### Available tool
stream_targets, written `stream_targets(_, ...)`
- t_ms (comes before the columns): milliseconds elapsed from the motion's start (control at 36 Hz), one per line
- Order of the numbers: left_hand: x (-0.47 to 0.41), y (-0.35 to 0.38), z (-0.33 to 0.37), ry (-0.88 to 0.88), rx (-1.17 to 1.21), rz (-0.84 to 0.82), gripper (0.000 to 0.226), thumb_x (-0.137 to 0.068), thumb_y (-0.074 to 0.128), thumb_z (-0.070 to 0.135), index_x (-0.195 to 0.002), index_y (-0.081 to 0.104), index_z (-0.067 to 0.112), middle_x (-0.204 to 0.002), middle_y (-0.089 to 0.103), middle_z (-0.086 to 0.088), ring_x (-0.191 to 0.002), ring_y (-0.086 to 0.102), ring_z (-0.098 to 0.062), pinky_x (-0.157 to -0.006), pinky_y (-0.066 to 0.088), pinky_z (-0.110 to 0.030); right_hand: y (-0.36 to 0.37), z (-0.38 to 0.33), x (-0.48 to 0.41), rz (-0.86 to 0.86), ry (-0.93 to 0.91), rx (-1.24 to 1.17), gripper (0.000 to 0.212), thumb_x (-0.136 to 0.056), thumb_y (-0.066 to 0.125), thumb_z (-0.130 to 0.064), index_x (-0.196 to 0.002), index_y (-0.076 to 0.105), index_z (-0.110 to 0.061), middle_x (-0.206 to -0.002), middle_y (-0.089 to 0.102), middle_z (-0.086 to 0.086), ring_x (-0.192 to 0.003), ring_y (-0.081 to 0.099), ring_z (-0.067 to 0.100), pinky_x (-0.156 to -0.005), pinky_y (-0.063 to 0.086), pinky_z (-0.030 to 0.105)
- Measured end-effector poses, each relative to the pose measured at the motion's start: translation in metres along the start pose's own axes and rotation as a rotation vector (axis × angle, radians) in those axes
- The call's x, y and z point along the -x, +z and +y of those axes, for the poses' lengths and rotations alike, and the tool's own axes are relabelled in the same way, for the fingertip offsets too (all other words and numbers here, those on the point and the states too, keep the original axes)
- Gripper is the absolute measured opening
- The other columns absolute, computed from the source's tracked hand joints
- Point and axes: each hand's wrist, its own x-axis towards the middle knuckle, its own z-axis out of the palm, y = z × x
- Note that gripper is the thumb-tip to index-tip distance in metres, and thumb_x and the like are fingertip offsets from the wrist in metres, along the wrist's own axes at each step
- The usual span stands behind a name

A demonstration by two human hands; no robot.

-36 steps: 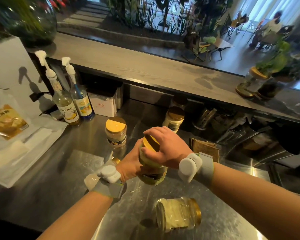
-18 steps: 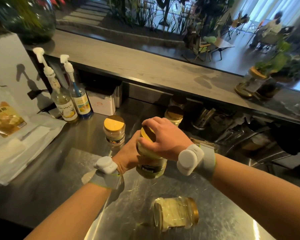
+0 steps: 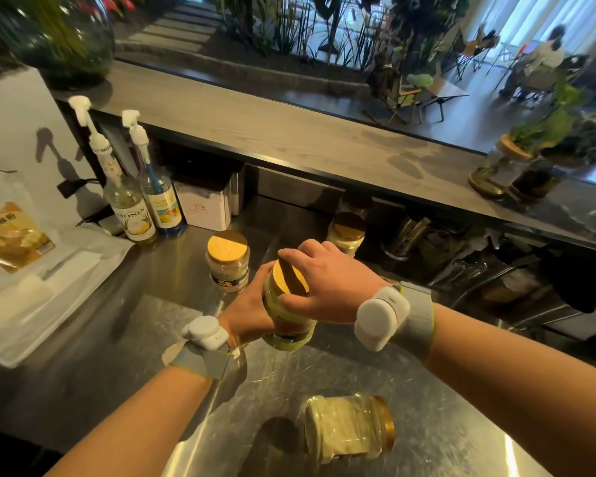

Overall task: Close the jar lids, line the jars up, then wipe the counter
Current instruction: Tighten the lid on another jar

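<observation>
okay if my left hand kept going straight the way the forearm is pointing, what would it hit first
The left hand already grips the yellow-filled glass jar, so that comes first. Beyond it the line probably runs toward the upright gold-lidded jar further back, though depth is unclear.

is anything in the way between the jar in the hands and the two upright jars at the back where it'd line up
Nothing visible. The held jar is gripped by the left hand and right hand, and the steel counter between it and the left jar and the back jar is bare. The jar on its side lies nearer the person.
</observation>
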Motion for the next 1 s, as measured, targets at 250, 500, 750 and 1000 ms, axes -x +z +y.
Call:
stream_targets(250,0.000,0.003,-0.013,-0.030,-0.040,0.027,0.109,-0.060,0.094,0.032,-0.142,0.023,0.046,-0.132,0.051,0.020,-0.125,0.052,-0.003,-0.091,0.049,-0.014,0.008,-0.010,0.001,0.069,0.130,0.052,0.095,-0.077,0.035,-0.085,-0.148,0.026,-0.023,-0.136,0.046,0.008,-0.119,0.048,0.026,-0.097,0.048,0.039)
stream_targets(500,0.001,-0.001,-0.013,0.007,-0.013,-0.009,0.110,-0.060,0.094,0.014,-0.141,0.025,0.039,-0.127,0.054,0.019,-0.124,0.053,-0.007,-0.090,0.050,-0.015,0.001,0.000,0.006,-0.015,-0.051,-0.004,0.077,-0.086,0.051,-0.065,-0.149,0.024,-0.030,-0.148,0.041,0.001,-0.127,0.044,0.024,-0.098,0.048,0.035)
stream_targets(750,0.002,0.009,-0.017,-0.033,-0.089,-0.010,0.109,-0.060,0.093,0.037,-0.139,0.020,0.052,-0.125,0.047,0.036,-0.120,0.049,0.010,-0.084,0.046,-0.004,0.011,-0.011,0.005,0.059,0.193,0.122,0.087,-0.078,0.032,-0.085,-0.135,0.041,-0.020,-0.121,0.053,0.007,-0.105,0.055,0.022,-0.084,0.053,0.035)
stream_targets(1000,0.003,0.006,-0.018,-0.017,-0.020,0.044,0.109,-0.058,0.096,0.024,-0.138,0.026,0.050,-0.127,0.054,0.019,-0.123,0.054,-0.006,-0.086,0.052,-0.014,0.007,-0.002,0.011,-0.012,-0.061,0.038,0.078,-0.086,0.051,-0.063,-0.150,0.023,-0.031,-0.151,0.036,0.003,-0.129,0.043,0.027,-0.098,0.046,0.038)
